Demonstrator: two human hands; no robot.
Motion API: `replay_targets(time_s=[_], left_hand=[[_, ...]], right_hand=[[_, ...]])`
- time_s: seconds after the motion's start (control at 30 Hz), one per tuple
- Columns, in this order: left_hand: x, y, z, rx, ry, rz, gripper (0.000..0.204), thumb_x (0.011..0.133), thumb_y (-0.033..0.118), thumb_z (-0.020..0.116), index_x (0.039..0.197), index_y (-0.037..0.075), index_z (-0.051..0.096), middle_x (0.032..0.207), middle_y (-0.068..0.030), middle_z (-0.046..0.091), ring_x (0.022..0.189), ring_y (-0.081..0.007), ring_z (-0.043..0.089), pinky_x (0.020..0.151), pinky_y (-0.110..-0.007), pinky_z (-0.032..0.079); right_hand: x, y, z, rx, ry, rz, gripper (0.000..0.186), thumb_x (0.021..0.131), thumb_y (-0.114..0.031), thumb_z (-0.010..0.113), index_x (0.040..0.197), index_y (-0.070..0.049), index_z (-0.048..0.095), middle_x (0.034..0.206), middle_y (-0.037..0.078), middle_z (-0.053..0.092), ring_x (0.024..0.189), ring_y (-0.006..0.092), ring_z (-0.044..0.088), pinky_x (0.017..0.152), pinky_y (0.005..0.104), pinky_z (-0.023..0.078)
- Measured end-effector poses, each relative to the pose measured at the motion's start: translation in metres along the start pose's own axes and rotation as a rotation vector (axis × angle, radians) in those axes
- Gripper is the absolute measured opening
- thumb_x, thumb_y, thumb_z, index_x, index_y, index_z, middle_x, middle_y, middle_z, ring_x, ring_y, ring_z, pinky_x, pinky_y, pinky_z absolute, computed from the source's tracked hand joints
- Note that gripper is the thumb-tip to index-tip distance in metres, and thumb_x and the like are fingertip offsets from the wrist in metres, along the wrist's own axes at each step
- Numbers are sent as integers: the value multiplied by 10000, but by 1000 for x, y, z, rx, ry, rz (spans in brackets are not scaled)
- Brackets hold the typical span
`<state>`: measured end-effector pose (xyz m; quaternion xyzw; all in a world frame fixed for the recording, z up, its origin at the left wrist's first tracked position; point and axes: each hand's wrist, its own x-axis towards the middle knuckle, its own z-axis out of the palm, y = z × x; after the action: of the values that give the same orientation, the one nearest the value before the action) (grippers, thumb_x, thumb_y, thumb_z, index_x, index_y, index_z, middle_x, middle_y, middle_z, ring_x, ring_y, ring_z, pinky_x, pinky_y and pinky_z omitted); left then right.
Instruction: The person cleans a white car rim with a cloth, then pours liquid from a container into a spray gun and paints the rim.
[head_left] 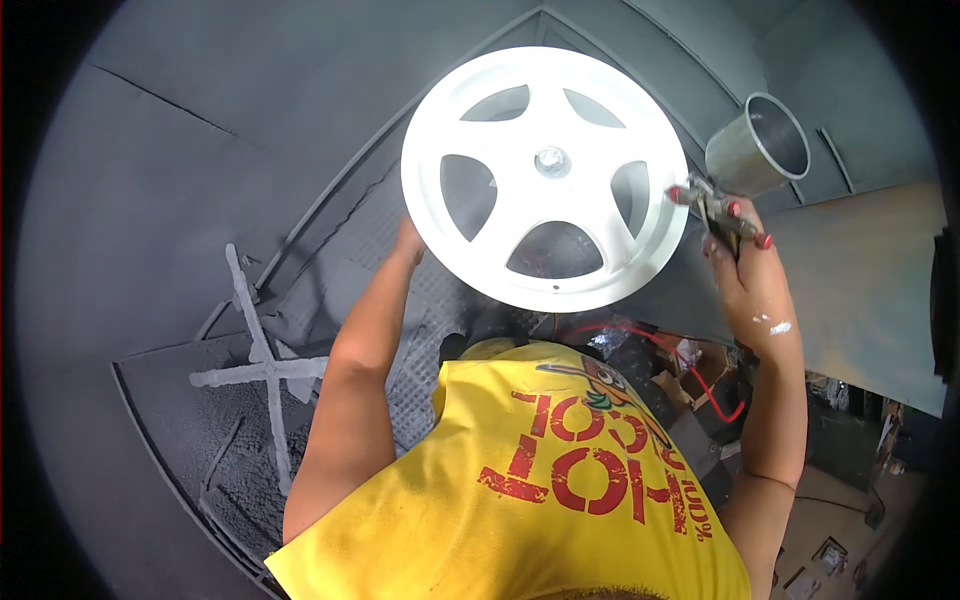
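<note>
A white five-spoke car wheel rim [583,190] faces me, raised in front of my body. My left hand [407,243] is at its lower left edge; the fingers are hidden behind the wheel, so I cannot see their grip. Beside the right edge of the wheel, my right hand [752,275] is closed round a spray gun [712,205] with red knobs. A metal paint cup [733,158] sits tilted on top of the gun. White paint spots mark the right hand near the wrist. What supports the wheel from behind is out of sight.
Grey booth walls [200,130] rise to the left and ahead. A paint-crusted cross-shaped stand [268,368] is at lower left. To the right, a red hose [712,400] curves past cardboard and clutter, under a pale panel [870,290]. Textured flooring [408,385] lies below.
</note>
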<state>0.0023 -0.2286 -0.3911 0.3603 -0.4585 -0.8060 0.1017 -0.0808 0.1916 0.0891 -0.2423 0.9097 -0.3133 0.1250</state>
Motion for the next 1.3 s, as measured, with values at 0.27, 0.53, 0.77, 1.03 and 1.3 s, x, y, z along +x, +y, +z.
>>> replay_targets(time_s=[0.27, 0.53, 0.77, 1.03, 1.3], left_hand=[[-102, -26, 50, 285, 226, 62, 345, 970, 104, 537, 1278, -42, 590, 1097, -151, 700, 961, -235, 677, 805, -355, 536], [-214, -70, 111, 234, -122, -410, 182, 1013, 136, 532, 1066, 25, 666, 884, -73, 688, 752, -167, 645, 666, -295, 532], [-214, -68, 120, 176, -173, -433, 157, 991, 157, 595, 1062, 43, 676, 1012, -60, 715, 830, -111, 645, 701, -224, 516], [-217, -48, 135, 32, -86, -476, 160, 998, 171, 588, 1058, 40, 658, 1040, -56, 713, 828, -104, 647, 673, -227, 530], [-216, -51, 132, 33, -105, -496, 161, 995, 184, 600, 1048, 41, 652, 1009, -56, 707, 826, -116, 649, 675, -234, 530]], right_hand=[[-14, 5, 16, 169, -154, -160, 259, 958, -21, 537, 1209, 36, 512, 912, 139, 580, 808, 242, 545, 744, 321, 461], [1, 23, -2, 27, 53, -80, 299, 960, -2, 490, 1259, 5, 501, 961, 256, 640, 827, 418, 621, 768, 387, 492], [-17, 37, -5, 143, -182, -159, 251, 954, 1, 517, 1199, 43, 551, 1076, 216, 597, 919, 354, 599, 853, 351, 464], [-7, 43, 4, 181, 27, -195, 302, 955, 7, 520, 1256, 26, 512, 1090, 231, 619, 931, 347, 631, 861, 349, 483], [-13, 44, -2, 148, -150, -109, 309, 961, 2, 507, 1269, 22, 499, 1047, 223, 643, 948, 330, 631, 860, 356, 473]])
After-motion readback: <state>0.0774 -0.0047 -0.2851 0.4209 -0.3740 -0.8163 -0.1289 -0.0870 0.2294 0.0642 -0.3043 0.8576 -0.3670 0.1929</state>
